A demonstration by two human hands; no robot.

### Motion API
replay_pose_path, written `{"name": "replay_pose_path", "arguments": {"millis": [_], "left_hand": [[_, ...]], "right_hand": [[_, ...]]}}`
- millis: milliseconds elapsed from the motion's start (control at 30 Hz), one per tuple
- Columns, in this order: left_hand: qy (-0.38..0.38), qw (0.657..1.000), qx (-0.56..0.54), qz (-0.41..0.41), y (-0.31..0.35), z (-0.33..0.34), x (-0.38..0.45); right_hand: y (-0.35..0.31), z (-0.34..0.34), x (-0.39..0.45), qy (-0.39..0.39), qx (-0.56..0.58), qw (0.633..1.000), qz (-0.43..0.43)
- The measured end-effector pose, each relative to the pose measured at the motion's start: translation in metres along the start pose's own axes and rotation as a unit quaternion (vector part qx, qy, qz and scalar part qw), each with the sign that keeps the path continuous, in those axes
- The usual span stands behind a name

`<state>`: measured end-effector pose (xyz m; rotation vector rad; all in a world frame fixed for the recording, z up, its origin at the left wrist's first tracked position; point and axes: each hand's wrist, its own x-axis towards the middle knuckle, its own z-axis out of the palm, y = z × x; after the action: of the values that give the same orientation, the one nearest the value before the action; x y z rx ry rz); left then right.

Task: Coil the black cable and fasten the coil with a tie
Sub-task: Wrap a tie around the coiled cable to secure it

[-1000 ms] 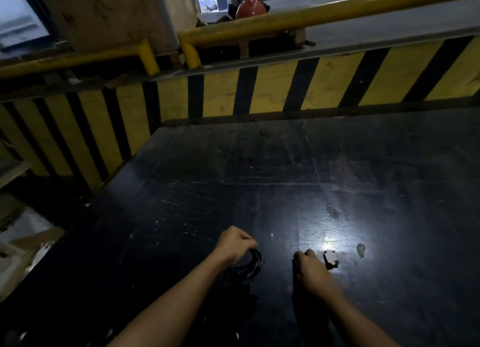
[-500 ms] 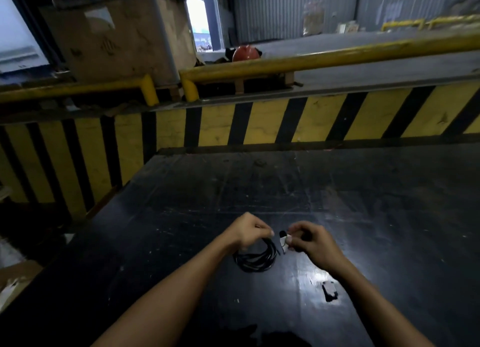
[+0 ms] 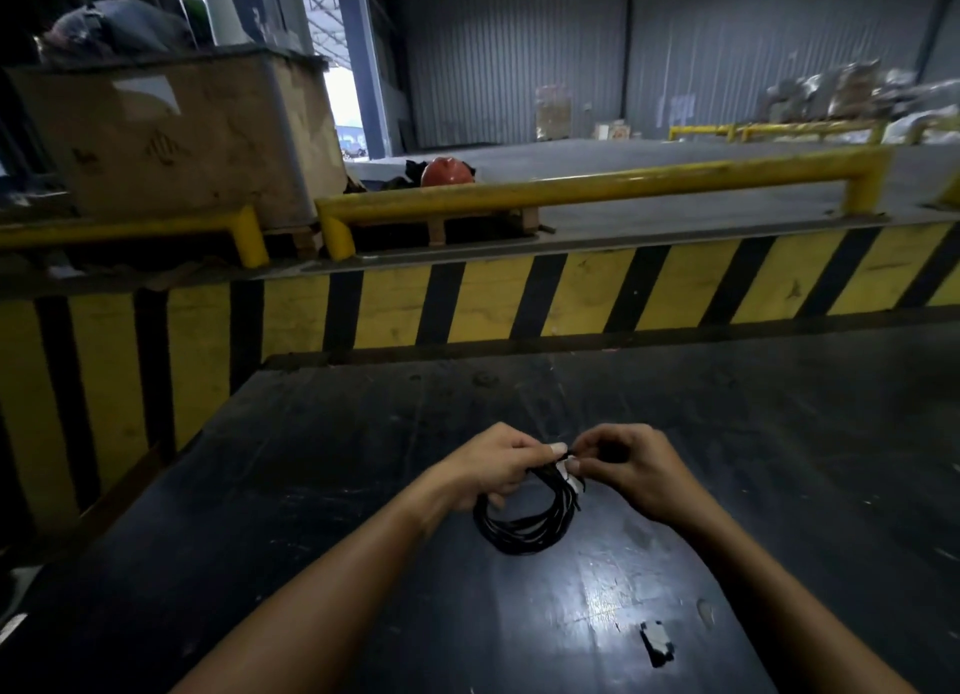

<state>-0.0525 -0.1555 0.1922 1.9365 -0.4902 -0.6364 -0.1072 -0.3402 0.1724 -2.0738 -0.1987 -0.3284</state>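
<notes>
The black cable (image 3: pixel 524 529) is wound into a small round coil that hangs just above the dark table (image 3: pixel 363 485). My left hand (image 3: pixel 493 467) grips the coil's top edge. My right hand (image 3: pixel 631 467) meets it there, its thumb and forefinger pinching a small white tie (image 3: pixel 567 477) against the bunched strands. How far the tie goes around the bundle is hidden by my fingers.
A small dark and white scrap (image 3: pixel 657 641) lies on the table near my right forearm. Behind the table runs a yellow and black striped barrier (image 3: pixel 571 298) topped by a yellow rail (image 3: pixel 597 189). A cardboard box (image 3: pixel 176 137) stands at the back left.
My right hand left the spot near the scrap and came to the coil with the white tie. Both hands rose off the table. The camera tilted up.
</notes>
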Motion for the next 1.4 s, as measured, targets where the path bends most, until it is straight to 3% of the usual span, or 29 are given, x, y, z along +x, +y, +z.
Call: {"name": "replay_pose_path", "arguments": {"millis": [267,533,733,867,967,1100,1267,1400], "left_hand": [[-0.009,1.0,0.007,0.024,0.013,-0.028,0.009],[0.059,0.996,0.008,0.069,0.025,-0.036,0.022],[0.132,0.989,-0.034,0.063,0.027,-0.043,0.037],[0.183,0.979,-0.082,0.041,0.026,-0.043,0.044],[0.257,0.959,-0.116,0.007,0.015,-0.052,0.052],[0.301,0.942,-0.145,0.005,0.013,-0.052,0.057],[0.291,0.946,-0.141,0.032,0.021,-0.041,0.056],[0.279,0.951,-0.132,0.033,0.023,-0.032,0.052]], "right_hand": [[-0.028,-0.001,0.022,-0.029,-0.078,0.995,-0.049],[-0.046,0.004,0.034,0.031,-0.17,0.982,-0.072],[-0.054,-0.01,0.04,0.157,-0.011,0.986,-0.062],[-0.065,-0.012,0.042,0.124,0.16,0.979,-0.025],[-0.07,-0.017,0.038,0.065,0.2,0.978,0.012],[-0.068,0.002,0.038,-0.039,0.145,0.984,0.099],[-0.065,0.017,0.051,0.009,0.101,0.987,0.123],[-0.061,0.023,0.051,0.06,-0.019,0.994,0.085]]}}
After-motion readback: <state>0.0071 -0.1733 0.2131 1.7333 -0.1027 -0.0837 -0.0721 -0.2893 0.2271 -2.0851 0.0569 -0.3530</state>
